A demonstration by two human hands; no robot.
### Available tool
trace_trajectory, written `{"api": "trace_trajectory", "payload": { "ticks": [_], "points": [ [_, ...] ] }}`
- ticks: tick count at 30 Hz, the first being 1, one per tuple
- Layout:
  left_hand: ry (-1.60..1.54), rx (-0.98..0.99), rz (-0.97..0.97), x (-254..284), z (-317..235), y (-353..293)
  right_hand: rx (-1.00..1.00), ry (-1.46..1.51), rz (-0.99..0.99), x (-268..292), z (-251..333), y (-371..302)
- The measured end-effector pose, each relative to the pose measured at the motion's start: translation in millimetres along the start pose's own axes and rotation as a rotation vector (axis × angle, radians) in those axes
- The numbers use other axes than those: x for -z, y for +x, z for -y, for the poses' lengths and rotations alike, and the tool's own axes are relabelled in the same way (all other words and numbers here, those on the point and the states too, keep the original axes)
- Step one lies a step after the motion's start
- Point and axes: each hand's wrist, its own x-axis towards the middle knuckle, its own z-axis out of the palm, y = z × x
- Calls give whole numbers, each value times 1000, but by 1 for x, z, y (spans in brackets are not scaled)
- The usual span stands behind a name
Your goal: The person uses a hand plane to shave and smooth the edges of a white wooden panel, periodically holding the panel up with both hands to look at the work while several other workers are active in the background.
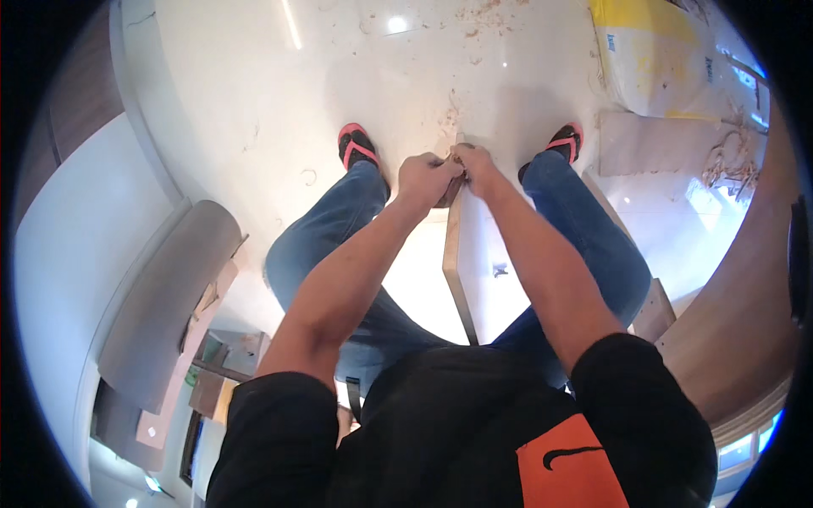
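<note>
Beneath the left hand (426, 179) and right hand (477, 171), a brown block (444, 200) looks wooden; the board (452, 247) running back has a smooth, pale, wood-like edge. Beyond them — glossy, reflective floor (254, 76), thin curly wood shavings (487, 17), and, rightward, smooth plastic-looking sheeting (652, 63). Nearer the body: denim jeans (326, 229), matt cloth shirt (440, 423).

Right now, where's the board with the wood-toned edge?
Head view, near the centre: the board runs lengthwise between the legs, its far end by the hands.
</note>
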Motion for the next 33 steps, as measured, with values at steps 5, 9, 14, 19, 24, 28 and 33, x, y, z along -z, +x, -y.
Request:
{"api": "trace_trajectory", "payload": {
  "ticks": [5, 9, 14, 19, 24, 28, 33],
  "points": [
    [76, 163, 84, 82, -55, -168, 70, -201, -257, -80, 2, -181],
    [-54, -81, 124, 95, -60, -207, 214, -406, -228, -83, 14, -232],
    [20, 67, 137, 16, -24, -34, -61, -112, -157, -5, 16, -34],
    [-70, 204, 69, 47, -15, -90, -30, -148, -77, -42, -7, -89],
    [28, -131, 109, 86, -48, -179, 143, -89, -168, -83, 8, -225],
    [126, 134, 42, 39, -18, -54, -4, 24, -113, -53, 9, -78],
    [52, 54, -77, -18, 48, 61, -89, -79, 33, 4, -10, 78]
  ]
}}
